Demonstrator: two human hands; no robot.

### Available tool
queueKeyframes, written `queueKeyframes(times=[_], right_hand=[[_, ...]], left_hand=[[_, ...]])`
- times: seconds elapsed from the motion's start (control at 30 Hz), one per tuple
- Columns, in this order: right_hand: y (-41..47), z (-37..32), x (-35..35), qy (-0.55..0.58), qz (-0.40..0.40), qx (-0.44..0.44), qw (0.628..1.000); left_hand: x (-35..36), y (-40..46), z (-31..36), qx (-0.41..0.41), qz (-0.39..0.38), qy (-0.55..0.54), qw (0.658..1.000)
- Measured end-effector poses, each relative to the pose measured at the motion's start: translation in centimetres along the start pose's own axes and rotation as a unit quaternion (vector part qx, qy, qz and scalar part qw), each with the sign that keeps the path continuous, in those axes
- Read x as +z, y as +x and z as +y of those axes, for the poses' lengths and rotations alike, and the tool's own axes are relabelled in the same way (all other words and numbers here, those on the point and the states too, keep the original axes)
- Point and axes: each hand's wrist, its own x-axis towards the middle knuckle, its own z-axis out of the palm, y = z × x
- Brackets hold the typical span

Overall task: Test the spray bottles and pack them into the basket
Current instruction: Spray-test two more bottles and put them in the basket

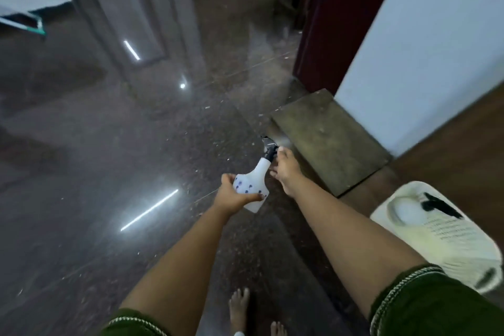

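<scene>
I hold a white spray bottle [256,176] with small blue flower prints out in front of me, tilted with its black nozzle pointing away. My left hand [231,195] grips its wide base from the left. My right hand [283,169] is closed around the neck and the black trigger head. A pale mist hangs just past the nozzle. A white basket [469,262] stands at the lower right; inside it lies another white bottle [409,211] with a black spray head.
A worn doormat [330,139] lies on the dark polished floor beyond the bottle. A dark red door frame [327,22] and a white wall [425,43] rise at the right. A glass door [128,8] stands at the back left. My bare feet [240,311] show at the bottom.
</scene>
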Motion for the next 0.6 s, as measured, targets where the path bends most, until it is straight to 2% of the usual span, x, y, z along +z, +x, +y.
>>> queueKeyframes(times=[0.07,0.27,0.37,0.47,0.6], right_hand=[[-2.2,-2.2,-3.3,0.055,0.044,-0.011,0.997],[-6.0,-5.6,-12.4,0.107,0.189,-0.037,0.976],[-8.3,-6.5,-16.1,0.229,0.193,-0.030,0.954],[-11.1,-5.1,-20.1,0.334,0.179,0.013,0.925],[-14.8,-2.6,-24.1,0.467,0.182,0.017,0.865]], left_hand=[[1.0,-1.4,3.1,0.006,-0.035,-0.009,0.999],[3.6,-3.0,10.0,0.013,-0.193,0.003,0.981],[5.5,-4.5,12.4,0.017,-0.264,0.005,0.964],[7.9,-5.0,13.3,-0.016,-0.313,-0.035,0.949],[12.0,-4.8,14.8,-0.069,-0.351,-0.096,0.929]])
